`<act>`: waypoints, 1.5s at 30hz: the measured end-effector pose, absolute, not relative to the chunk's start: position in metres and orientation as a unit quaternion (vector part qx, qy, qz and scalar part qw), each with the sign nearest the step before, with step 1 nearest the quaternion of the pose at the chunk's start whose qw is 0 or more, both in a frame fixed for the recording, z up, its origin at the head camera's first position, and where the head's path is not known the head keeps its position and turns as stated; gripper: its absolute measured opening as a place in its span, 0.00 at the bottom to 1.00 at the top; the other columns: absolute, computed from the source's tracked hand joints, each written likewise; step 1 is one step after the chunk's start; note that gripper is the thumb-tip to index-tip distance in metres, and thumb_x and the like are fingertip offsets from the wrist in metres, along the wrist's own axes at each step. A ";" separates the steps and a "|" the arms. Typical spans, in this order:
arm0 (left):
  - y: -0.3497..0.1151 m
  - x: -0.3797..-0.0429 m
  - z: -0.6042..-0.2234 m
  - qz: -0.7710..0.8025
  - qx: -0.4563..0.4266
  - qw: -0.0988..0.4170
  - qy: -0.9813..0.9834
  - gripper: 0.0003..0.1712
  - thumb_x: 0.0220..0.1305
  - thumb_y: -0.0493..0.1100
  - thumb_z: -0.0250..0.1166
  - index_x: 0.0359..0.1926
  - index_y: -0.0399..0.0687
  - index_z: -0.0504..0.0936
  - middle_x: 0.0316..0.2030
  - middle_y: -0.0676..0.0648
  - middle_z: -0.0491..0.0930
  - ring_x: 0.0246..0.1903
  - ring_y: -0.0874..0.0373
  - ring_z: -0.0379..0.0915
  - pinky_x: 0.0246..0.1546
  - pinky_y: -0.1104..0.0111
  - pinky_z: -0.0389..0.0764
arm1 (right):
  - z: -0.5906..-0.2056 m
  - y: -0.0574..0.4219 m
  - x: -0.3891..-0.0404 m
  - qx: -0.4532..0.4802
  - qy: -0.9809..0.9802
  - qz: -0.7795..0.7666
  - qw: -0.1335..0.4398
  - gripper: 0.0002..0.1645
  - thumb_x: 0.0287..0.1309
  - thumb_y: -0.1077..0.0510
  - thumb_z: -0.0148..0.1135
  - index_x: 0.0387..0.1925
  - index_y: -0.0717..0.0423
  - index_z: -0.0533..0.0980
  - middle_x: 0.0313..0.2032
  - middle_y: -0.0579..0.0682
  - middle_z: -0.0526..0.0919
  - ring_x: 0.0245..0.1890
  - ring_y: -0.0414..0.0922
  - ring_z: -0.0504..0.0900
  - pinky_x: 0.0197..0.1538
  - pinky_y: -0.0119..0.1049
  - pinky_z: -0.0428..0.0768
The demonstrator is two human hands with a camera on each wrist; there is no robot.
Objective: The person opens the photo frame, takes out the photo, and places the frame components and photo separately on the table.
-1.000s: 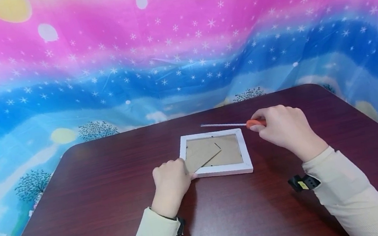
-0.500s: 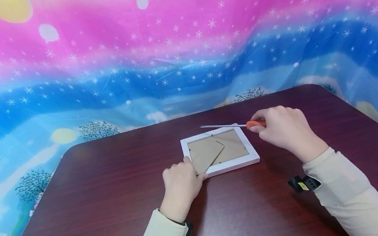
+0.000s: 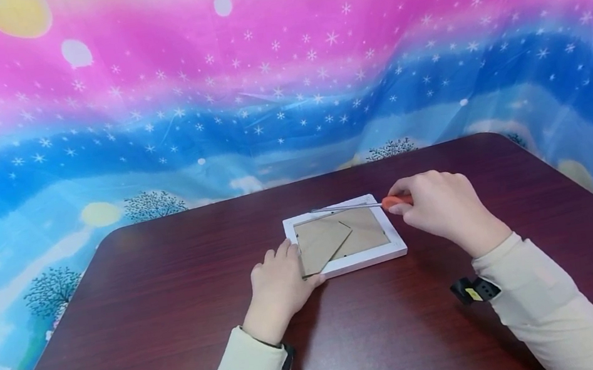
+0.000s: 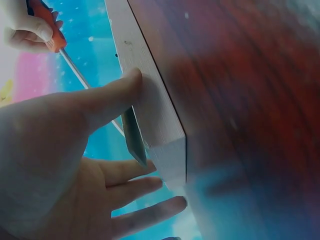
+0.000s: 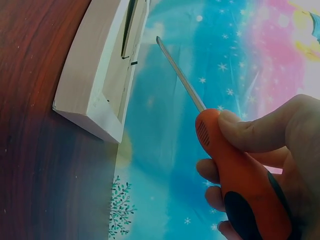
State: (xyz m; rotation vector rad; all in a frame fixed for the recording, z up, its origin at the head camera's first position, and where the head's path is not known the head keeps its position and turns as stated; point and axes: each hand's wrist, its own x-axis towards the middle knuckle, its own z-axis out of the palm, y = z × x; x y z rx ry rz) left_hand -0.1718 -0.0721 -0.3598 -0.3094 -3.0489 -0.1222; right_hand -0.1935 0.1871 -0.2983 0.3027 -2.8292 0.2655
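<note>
A white picture frame (image 3: 366, 258) lies back up on the table, its brown backing board (image 3: 368, 225) and slanting easel stand (image 3: 323, 241) showing. At its near left corner is my left hand (image 3: 278, 282). The left thumb (image 4: 112, 97) touches the frame's near side, while the other fingers extend fairly straight beside the left side. My right hand (image 3: 442, 209) grips the orange and black handle of a screwdriver (image 5: 237, 172). Its metal shaft points left above the frame's far edge in the head view; whether the tip touches anything there is unclear. The right wrist view shows the tip apart from the frame.
The dark reddish wooden table (image 3: 148, 307) extends around the frame on all sides. Behind it hangs a pink and blue cloth (image 3: 260, 89) with snowflakes and trees. Small dark tabs (image 5: 134, 63) stick out at the inner edge of the frame.
The frame has turned counterclockwise and shifted slightly right. My left fingers have loosened and straightened at its corner. My right hand has brought the screwdriver slightly left and nearer, over the frame's far edge.
</note>
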 end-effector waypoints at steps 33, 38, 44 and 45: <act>-0.080 -0.179 -0.362 -0.053 -0.117 0.018 -0.991 0.43 0.49 0.70 0.62 0.59 0.47 0.73 0.65 0.44 0.70 0.58 0.45 0.69 0.54 0.49 0.74 | -0.310 0.175 -0.196 0.197 -0.964 0.046 0.174 0.07 0.47 0.53 0.66 0.32 0.45 0.84 0.24 0.46 0.86 0.18 0.42 0.74 0.19 0.41 0.73; -0.081 -0.180 -0.362 -0.071 -0.122 0.021 -0.990 0.43 0.48 0.69 0.63 0.60 0.47 0.74 0.65 0.43 0.71 0.57 0.43 0.70 0.55 0.48 0.75 | -0.314 0.174 -0.197 0.223 -0.948 0.011 0.226 0.07 0.46 0.56 0.68 0.32 0.47 0.86 0.19 0.47 0.82 0.19 0.46 0.75 0.25 0.43 0.75; -0.084 -0.180 -0.363 -0.082 -0.132 0.027 -0.988 0.43 0.48 0.68 0.64 0.60 0.47 0.74 0.64 0.42 0.72 0.55 0.42 0.71 0.52 0.48 0.77 | -0.317 0.173 -0.200 0.230 -0.940 -0.021 0.252 0.16 0.44 0.58 0.69 0.40 0.50 0.86 0.24 0.52 0.85 0.28 0.50 0.80 0.34 0.45 0.77; -0.085 -0.179 -0.363 -0.083 -0.134 0.031 -0.987 0.43 0.47 0.68 0.64 0.59 0.47 0.74 0.64 0.42 0.72 0.54 0.42 0.72 0.51 0.48 0.77 | -0.318 0.172 -0.200 0.229 -0.940 -0.022 0.253 0.16 0.44 0.58 0.69 0.40 0.50 0.86 0.25 0.52 0.86 0.28 0.50 0.80 0.35 0.45 0.77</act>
